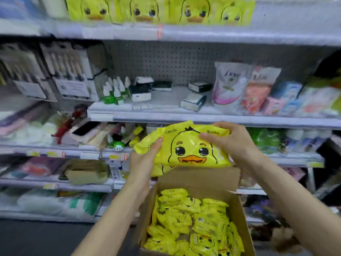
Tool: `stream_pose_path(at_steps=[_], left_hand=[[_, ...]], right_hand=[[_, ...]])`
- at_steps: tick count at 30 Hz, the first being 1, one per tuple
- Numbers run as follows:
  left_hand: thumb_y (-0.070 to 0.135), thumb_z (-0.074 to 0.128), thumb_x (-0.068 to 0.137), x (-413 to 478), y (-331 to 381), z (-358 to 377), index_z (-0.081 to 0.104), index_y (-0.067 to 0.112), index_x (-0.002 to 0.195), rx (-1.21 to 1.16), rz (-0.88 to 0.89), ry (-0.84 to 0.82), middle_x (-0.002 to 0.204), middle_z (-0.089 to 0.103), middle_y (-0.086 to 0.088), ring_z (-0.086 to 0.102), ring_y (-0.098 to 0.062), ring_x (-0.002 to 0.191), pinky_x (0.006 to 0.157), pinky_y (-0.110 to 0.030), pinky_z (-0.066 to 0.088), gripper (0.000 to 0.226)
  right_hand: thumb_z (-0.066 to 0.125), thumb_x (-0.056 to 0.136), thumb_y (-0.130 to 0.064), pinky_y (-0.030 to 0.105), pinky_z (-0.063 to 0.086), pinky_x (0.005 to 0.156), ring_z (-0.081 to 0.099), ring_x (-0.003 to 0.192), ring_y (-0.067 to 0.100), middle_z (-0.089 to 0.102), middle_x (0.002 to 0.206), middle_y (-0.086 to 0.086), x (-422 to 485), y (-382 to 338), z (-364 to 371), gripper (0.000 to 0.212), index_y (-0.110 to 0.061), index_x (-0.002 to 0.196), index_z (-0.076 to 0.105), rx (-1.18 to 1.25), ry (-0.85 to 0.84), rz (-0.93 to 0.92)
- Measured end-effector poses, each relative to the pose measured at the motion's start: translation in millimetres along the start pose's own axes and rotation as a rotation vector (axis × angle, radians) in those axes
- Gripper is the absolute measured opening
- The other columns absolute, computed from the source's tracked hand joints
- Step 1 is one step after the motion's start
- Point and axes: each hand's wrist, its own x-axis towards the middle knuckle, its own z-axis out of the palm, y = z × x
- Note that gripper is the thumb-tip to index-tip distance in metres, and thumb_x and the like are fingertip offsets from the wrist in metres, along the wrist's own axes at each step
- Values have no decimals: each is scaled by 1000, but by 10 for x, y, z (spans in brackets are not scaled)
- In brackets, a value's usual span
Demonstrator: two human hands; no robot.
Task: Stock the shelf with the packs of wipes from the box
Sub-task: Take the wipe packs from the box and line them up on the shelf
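Directly above the open cardboard box, both hands hold one yellow duck-faced pack of wipes. The left hand grips its lower-left edge; the right hand has its fingers curled over the upper-right corner. More yellow packs fill the box. Matching duck packs stand on the top shelf, high above the box.

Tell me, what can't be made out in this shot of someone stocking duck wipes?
Head view only:
Top-shelf duck packs: blurred, cut off by the upper edge.
Held pack: its ends covered by the left hand and right hand; small print unreadable.
Box: near side cut off below; bottom hidden by packs.
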Motion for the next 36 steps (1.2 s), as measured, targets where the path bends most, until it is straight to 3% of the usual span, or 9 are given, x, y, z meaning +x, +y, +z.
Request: stream_pose_path(at_steps=[3,6,10,14,20,22,25,29,36], left_hand=[[24,72,84,-63,493,154,72,18,104,-24,76,-20,98,76,-3,72,-24,92,75,-44,60,21],[27,74,83,-59,905,333,72,18,95,-31,149,-29,89,76,1,72,-21,88,75,-37,57,14],[63,83,58,-77,1483,605,54,14,125,-78,228,-57,119,62,4,60,-18,110,97,-38,47,88],[31,68,89,-194,1991,917,43,29,101,-57,282,-93,85,46,14,46,-2,72,58,-6,39,28],[52,78,72,228,2315,1384,46,14,116,-57,307,-164,120,53,8,47,-12,115,98,-29,33,67],[60,79,64,347,2403,1569,37,11,142,-53,290,-186,143,45,1,44,-22,130,110,-44,33,101],[59,85,53,562,2607,1855,35,10,146,-102,234,-224,147,45,-9,47,-29,131,107,-52,40,116],[54,96,13,1097,2820,2123,48,11,139,-127,230,-214,135,58,-11,57,-31,122,97,-52,49,142],[39,92,29,1558,3166,2404,53,6,132,-27,322,-174,133,58,-13,53,-29,126,101,-48,46,115]], right_hand=[[80,73,-12,14,38,39,53,39,2,65,55,-6,-45,-495,-143,26,-7,95,67,55,19,-20],[80,74,-16,16,43,41,58,45,4,69,70,3,-34,-954,-275,33,-7,102,66,23,32,-81],[81,62,-42,26,55,64,68,71,10,74,88,3,22,-1474,-492,50,-18,103,66,-81,22,-114],[84,57,-38,40,59,79,71,88,21,74,99,5,95,-1887,-756,64,-14,112,63,-64,-87,-79],[81,65,-14,28,57,60,69,72,16,75,86,2,409,-2158,-1130,45,-9,107,67,22,-107,-109],[87,53,-18,33,59,64,71,73,18,75,89,3,622,-2236,-1262,66,-8,114,65,29,-80,-127],[90,40,-25,39,60,71,72,79,21,75,97,5,975,-2338,-1494,95,-8,127,57,9,-29,-181],[80,52,-18,36,57,68,71,71,17,75,84,2,1380,-2475,-1888,54,-13,104,68,-44,3,-296],[81,66,-6,44,59,67,70,72,23,71,89,13,2302,-2444,-2338,47,-7,110,64,-172,142,-381]])
